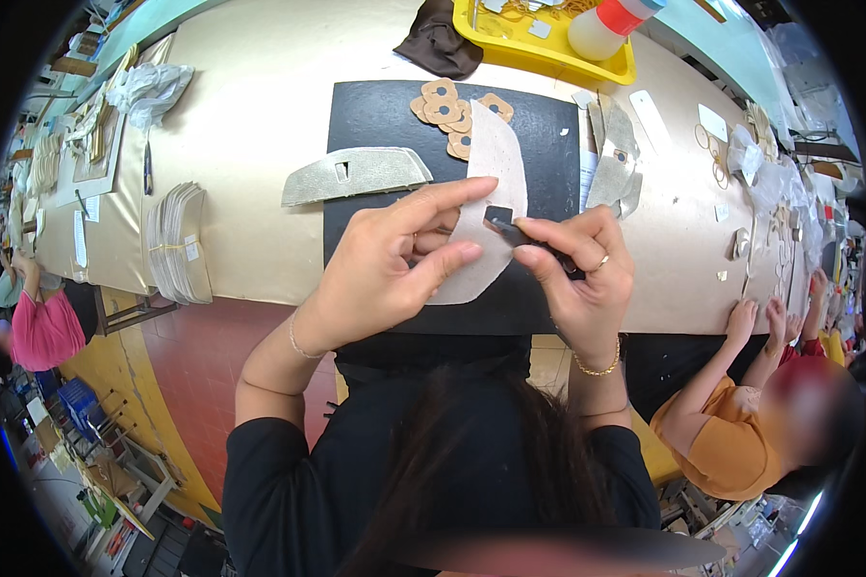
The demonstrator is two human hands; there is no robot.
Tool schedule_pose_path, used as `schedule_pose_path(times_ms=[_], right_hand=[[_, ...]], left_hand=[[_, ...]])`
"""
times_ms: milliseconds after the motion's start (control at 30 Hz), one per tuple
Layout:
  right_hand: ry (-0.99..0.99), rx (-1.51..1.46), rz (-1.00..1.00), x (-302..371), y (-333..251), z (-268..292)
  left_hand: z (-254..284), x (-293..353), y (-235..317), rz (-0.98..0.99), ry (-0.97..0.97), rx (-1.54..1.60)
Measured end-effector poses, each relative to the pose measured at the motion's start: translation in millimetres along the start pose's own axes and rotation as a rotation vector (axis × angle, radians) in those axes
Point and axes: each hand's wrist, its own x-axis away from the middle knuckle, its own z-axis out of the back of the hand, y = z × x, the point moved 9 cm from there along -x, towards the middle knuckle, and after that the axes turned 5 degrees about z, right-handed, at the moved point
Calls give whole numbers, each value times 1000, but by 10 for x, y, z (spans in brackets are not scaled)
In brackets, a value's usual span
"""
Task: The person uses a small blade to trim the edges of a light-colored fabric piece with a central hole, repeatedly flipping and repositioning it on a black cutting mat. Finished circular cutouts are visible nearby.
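My left hand [394,245] grips a half-moon beige panel [498,159] between its fingers and thumb, lifted above a black mat [375,115]. A small rectangular opening shows dark in the panel's middle. Pinched in my right hand [587,264] is a slim dark tool [544,245], its tip at the lower edge of that opening; I cannot make out the tool's exact kind. To the left, a greyish curved panel [385,171] with a similar rectangular opening lies partly on the mat. Several tan pieces with dark centres [443,111] are heaped behind the held panel.
A yellow tray [558,62] holding a white bottle with a red band [606,27] stands at the back, beside a dark cloth [440,40]. Banded panels [175,245] are stacked at left, more panels [614,159] at right. A person in orange [731,442] sits close on the right.
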Motion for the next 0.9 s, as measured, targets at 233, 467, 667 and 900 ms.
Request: schedule_pose_path(times_ms=[233,467,667,900], right_hand=[[293,-655,-277,176,514,72],[189,-330,-499,176,878,-96],[-58,305,-250,-378,1239,-270],[-256,465,-76,-859,1386,-708]], left_hand=[[56,-1,-15,-22,34,190],[-55,-11,-476,228,-191,904],[-250,201,-792,398,-177,1069],[-122,210,-769,418,-134,740]])
